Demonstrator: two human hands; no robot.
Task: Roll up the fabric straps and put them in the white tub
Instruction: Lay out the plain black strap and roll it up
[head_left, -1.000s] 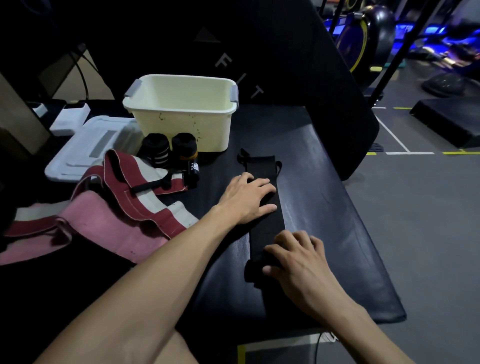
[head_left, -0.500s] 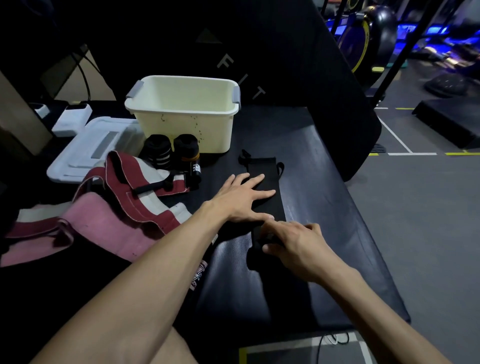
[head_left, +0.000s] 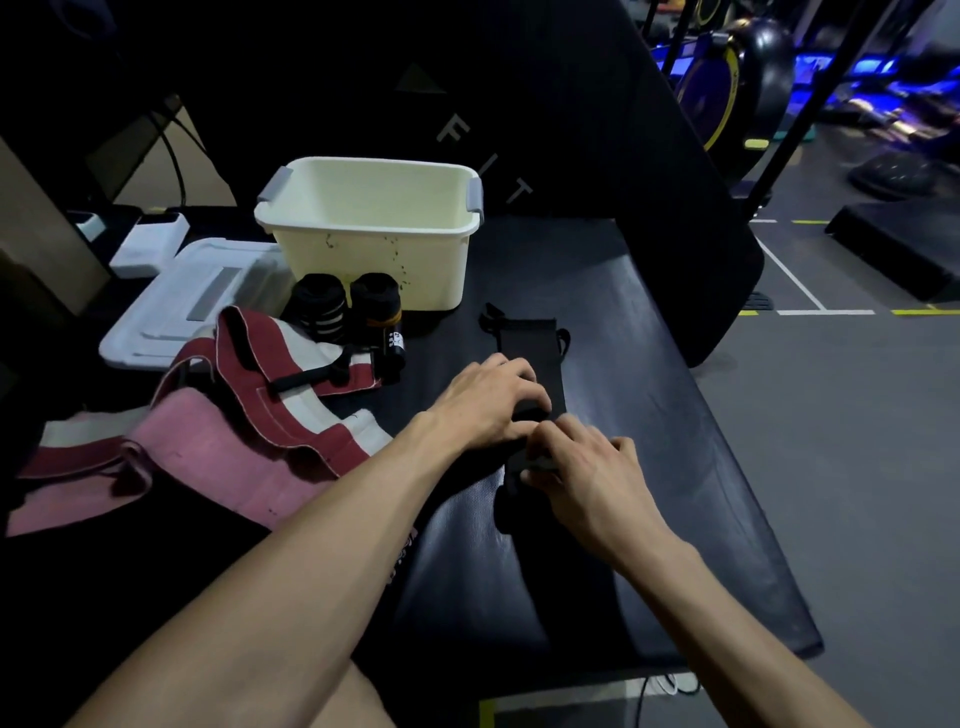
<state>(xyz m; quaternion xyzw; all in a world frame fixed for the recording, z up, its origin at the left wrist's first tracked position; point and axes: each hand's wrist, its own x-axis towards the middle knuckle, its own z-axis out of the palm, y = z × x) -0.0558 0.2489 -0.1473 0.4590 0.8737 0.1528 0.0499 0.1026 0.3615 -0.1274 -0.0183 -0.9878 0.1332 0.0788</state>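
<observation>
A black fabric strap (head_left: 535, 343) lies lengthwise on the black padded bench (head_left: 649, 415), its near end rolled into a short coil under my fingers. My left hand (head_left: 488, 400) curls over the strap just ahead of the roll. My right hand (head_left: 582, 473) grips the rolled end, fingers bent round it. The white tub (head_left: 363, 254) stands at the back of the bench, nothing visible inside. Two rolled black straps (head_left: 343, 306) stand in front of the tub. Red, white and pink straps (head_left: 249, 415) lie in a loose heap at left.
A white lid (head_left: 171, 312) and a small white box (head_left: 150, 244) lie at the left beside the tub. A black padded panel (head_left: 649, 182) rises behind the bench. The grey gym floor (head_left: 857, 467) lies to the right, past the bench edge.
My right hand has rolled the strap's near end forward, away from me. My left hand went from lying flat on the strap to curling its fingers just ahead of the roll.
</observation>
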